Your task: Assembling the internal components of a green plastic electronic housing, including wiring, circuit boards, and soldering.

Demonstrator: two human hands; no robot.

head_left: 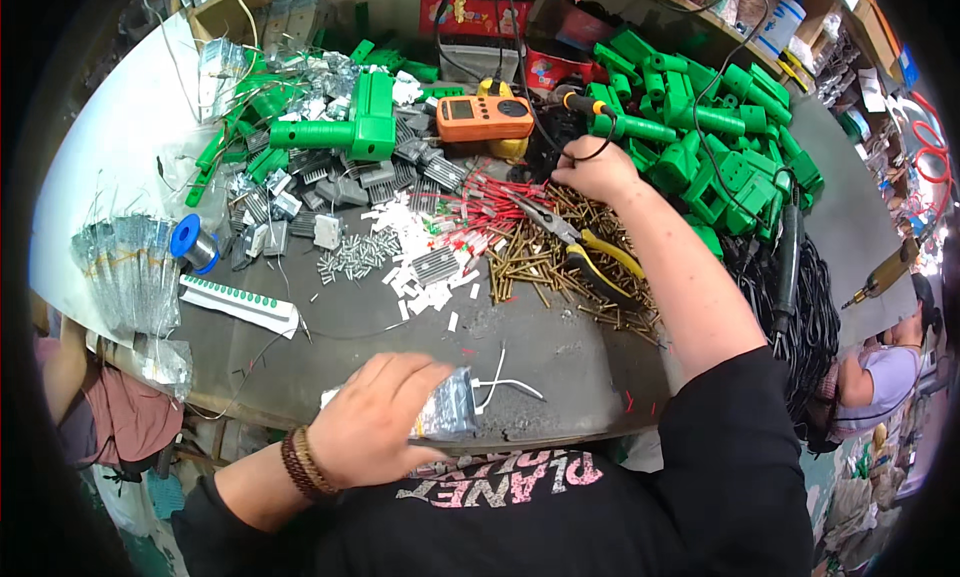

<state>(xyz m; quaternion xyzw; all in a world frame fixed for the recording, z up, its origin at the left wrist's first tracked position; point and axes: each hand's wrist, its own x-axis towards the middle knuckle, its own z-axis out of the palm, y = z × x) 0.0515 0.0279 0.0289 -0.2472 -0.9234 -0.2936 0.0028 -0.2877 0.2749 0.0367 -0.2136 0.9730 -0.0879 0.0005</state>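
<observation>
My left hand (365, 427), with a braided bracelet at the wrist, grips a silver foil packet (455, 405) at the near table edge. Two white leads (505, 385) stick out of the packet's right end. Stretched far forward, my right hand (600, 174) has its fingers bunched at a pile of small black parts (568, 127). Its fingertips are partly hidden, so what they hold cannot be made out. Just below that hand lie a heap of brass-coloured screws (530, 262) and yellow-and-black pliers (590, 252). Beside them are red-wired parts (490, 199).
An orange multimeter (485, 119) stands at the back. Green plastic housings (700, 127) pile up at right, above black cables (800, 317) and a hanging power screwdriver (787, 267). Grey metal blocks (345, 190), short screws (357, 257), a solder spool (193, 243) and foil packets (130, 267) lie leftward.
</observation>
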